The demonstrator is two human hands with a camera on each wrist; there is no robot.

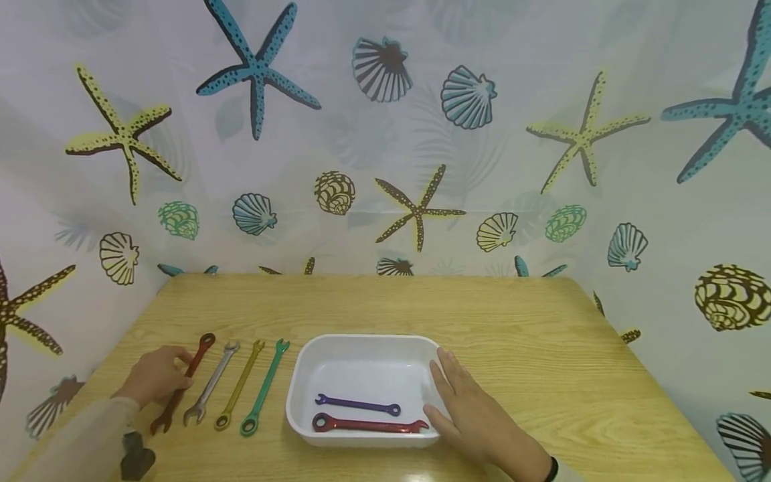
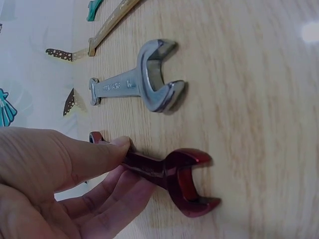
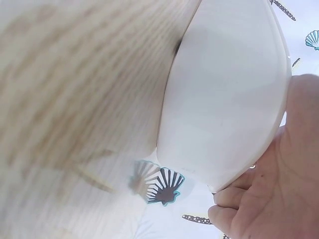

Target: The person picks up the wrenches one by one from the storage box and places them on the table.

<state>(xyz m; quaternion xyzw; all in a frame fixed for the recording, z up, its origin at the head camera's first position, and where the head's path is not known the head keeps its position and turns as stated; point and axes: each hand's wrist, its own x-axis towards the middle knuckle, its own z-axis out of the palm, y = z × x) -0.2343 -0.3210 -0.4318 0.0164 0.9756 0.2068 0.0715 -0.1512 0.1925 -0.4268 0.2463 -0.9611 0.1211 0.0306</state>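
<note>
At the left of the table my left hand point(image 1: 158, 375) pinches a dark red combination wrench point(image 1: 197, 358) between thumb and fingers, mid-shaft. In the left wrist view its open-end head point(image 2: 179, 186) points away from the hand. To its right lie a silver wrench point(image 1: 212, 383), a yellow wrench point(image 1: 240, 385) and a green wrench point(image 1: 265, 388), roughly side by side. My right hand point(image 1: 476, 418), fingers extended, rests on the right rim of a white plastic bin point(image 1: 367, 340). Inside the bin are a purple wrench point(image 1: 358, 404) and a red wrench point(image 1: 373, 425).
The wooden table point(image 1: 542, 348) stretches behind the bin and to its right. A curtain point(image 1: 337, 147) printed with starfish and shells hangs along the back and both sides. A dark heart-shaped patch point(image 1: 137, 456) shows by the left sleeve.
</note>
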